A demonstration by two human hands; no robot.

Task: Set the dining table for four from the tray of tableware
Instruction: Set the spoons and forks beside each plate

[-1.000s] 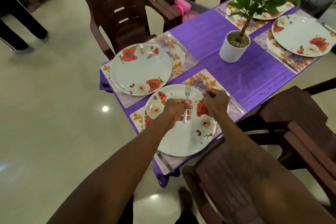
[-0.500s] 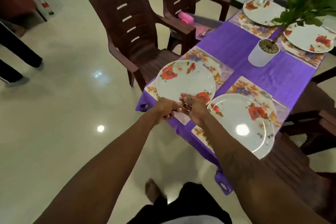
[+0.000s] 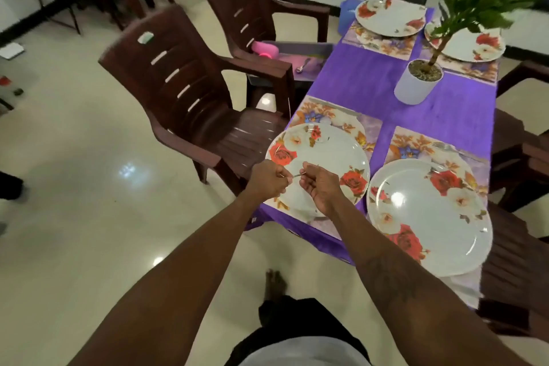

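The purple worktop (image 3: pixel 416 110) carries four floral plates (image 3: pixel 326 154) on mats (image 3: pixel 329 116), so that part is done. Our left hand (image 3: pixel 269 180) and right hand (image 3: pixel 322 187), fingers curled, pinch one thin cutlery piece (image 3: pixel 296 175) above the near left plate. We judge that most cutlery remains.

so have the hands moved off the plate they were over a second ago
Yes. Both the left hand and right hand have shifted left, from over the right plate to over the left plate, holding cutlery between them.
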